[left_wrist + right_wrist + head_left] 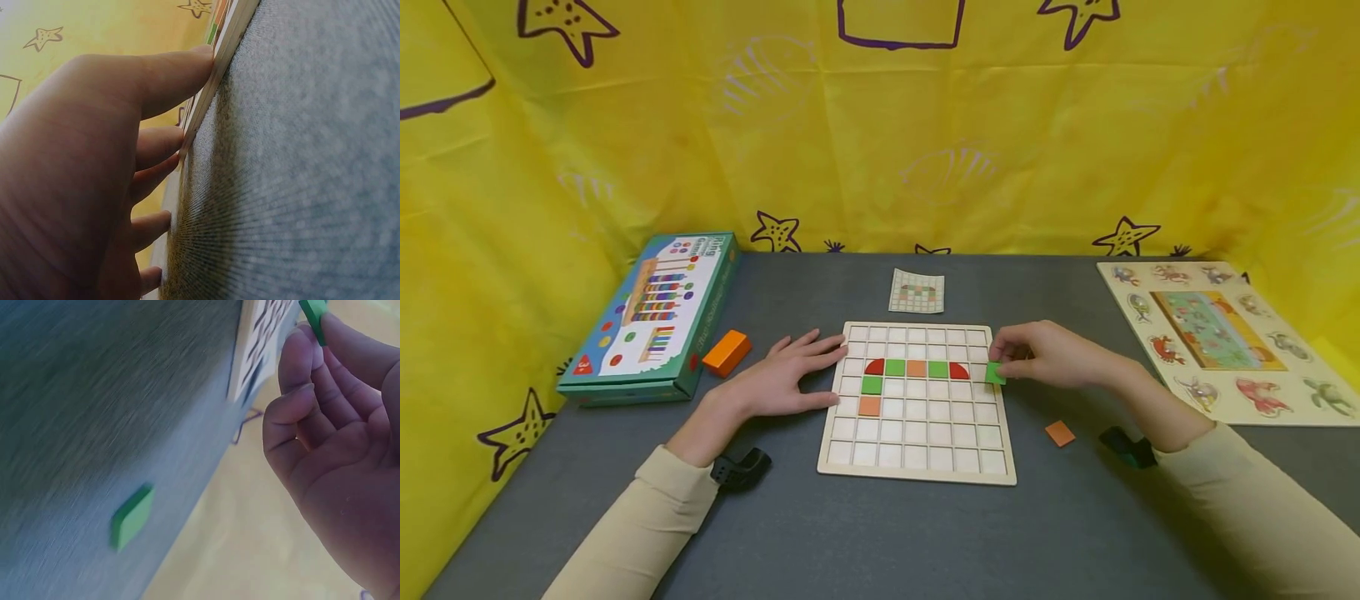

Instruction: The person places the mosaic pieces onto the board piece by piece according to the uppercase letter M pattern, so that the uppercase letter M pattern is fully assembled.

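A pale wooden grid board (917,481) lies on the dark table, holding a row of red, green and orange pieces. Below that row's left end sit a green tile (872,385) and an orange tile (869,406). My left hand (786,377) spreads its straight fingers against the board's left edge; the left wrist view shows the thumb (178,75) touching the rim. Between thumb and fingertips, my right hand (1048,357) pinches a green tile (995,373) at the board's right edge. This tile (314,319) also shows in the right wrist view.
A loose orange tile (1060,433) lies right of the board. Another green tile (132,517) rests on the table in the right wrist view. A pattern card (917,304) is behind the board. Left stand a game box (651,312) and an orange block (727,353); right, a sea-animal puzzle (1225,342).
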Demonstrator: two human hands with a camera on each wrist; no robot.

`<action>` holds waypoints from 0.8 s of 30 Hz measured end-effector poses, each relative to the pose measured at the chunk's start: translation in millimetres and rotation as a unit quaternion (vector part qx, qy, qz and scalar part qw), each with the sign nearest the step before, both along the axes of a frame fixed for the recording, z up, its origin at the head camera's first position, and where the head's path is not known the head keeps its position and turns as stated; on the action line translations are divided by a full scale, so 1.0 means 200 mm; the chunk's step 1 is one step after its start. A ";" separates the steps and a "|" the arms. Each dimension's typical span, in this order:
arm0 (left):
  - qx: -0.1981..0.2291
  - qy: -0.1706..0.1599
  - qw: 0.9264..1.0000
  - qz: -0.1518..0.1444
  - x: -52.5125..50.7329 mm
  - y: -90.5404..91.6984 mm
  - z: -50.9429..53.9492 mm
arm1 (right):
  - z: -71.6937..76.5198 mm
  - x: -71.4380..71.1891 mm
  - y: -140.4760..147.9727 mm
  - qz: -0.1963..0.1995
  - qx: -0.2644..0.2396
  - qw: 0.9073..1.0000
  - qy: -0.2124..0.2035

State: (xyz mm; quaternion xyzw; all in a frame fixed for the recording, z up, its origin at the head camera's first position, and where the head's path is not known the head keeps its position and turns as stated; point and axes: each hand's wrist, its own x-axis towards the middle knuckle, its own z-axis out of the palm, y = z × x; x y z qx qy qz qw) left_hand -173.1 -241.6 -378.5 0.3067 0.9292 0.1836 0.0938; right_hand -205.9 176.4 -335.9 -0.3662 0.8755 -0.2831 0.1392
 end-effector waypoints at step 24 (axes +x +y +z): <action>-0.004 -0.011 1.000 -0.002 -0.01 -0.01 0.00 | -0.05 -0.03 -0.43 0.062 0.001 0.998 -0.022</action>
